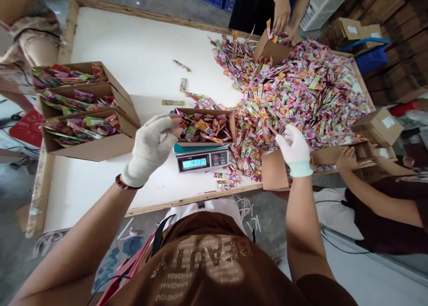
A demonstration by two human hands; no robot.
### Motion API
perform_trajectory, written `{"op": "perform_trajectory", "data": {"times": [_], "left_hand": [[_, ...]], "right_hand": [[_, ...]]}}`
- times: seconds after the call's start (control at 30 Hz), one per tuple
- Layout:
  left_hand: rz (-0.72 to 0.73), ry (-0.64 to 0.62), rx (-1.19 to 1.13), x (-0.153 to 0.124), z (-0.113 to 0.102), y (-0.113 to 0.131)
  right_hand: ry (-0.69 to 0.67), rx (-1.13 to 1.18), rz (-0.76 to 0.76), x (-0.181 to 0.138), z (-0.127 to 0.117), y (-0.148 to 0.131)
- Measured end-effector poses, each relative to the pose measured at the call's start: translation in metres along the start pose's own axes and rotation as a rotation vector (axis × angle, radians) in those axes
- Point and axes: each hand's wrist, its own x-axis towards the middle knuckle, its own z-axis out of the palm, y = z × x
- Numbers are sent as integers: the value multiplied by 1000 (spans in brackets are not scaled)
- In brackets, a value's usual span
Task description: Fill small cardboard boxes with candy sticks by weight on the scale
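Note:
My left hand [152, 148], in a white glove with bare fingertips, is at the left end of a cardboard box [232, 127] full of small colourful packets. Its thumb and fingers are apart, with nothing visible between them. This box rests on a digital scale [202, 161] with a lit display showing digits like 4134. My right hand [294, 150], also gloved in white, is over the near edge of a large heap of packets [284, 96], fingers bent and apart. Just left of and below it stands another cardboard box [275, 170]; its inside is hidden from me.
Three filled boxes [90, 150] stand together on the left of the white wood-edged table [110, 34]. A few loose packets [172, 102] lie behind the scale. Across the table, a person's hands [282, 16] work at a box [270, 50]; at right, another person's hand [347, 158] touches a box [326, 155].

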Motion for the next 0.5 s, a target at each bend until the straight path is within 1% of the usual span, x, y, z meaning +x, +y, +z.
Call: {"op": "perform_trajectory", "data": {"times": [0.07, 0.1, 0.17, 0.23, 0.27, 0.33, 0.37, 0.43, 0.5], "left_hand": [[45, -5, 1, 12, 4, 9], [73, -19, 2, 17, 8, 13], [142, -85, -5, 27, 17, 19], [215, -206, -14, 36, 31, 21], [245, -285, 1, 40, 39, 21], [272, -449, 90, 47, 58, 18], [256, -505, 158, 50, 67, 16], [183, -564, 294, 55, 86, 8], [92, -594, 383, 61, 103, 0]], "right_hand": [[-37, -166, 78, -23, -6, 24], [-46, -275, 148, -35, -11, 35], [-94, -491, 342, -59, -18, 52], [-235, -651, 523, -78, -20, 64], [-327, -698, 582, -85, -17, 67], [-483, -742, 628, -94, -6, 70], [-524, -748, 629, -97, 2, 71], [-540, -747, 609, -100, 17, 70], [-544, -735, 556, -101, 27, 69]]}}
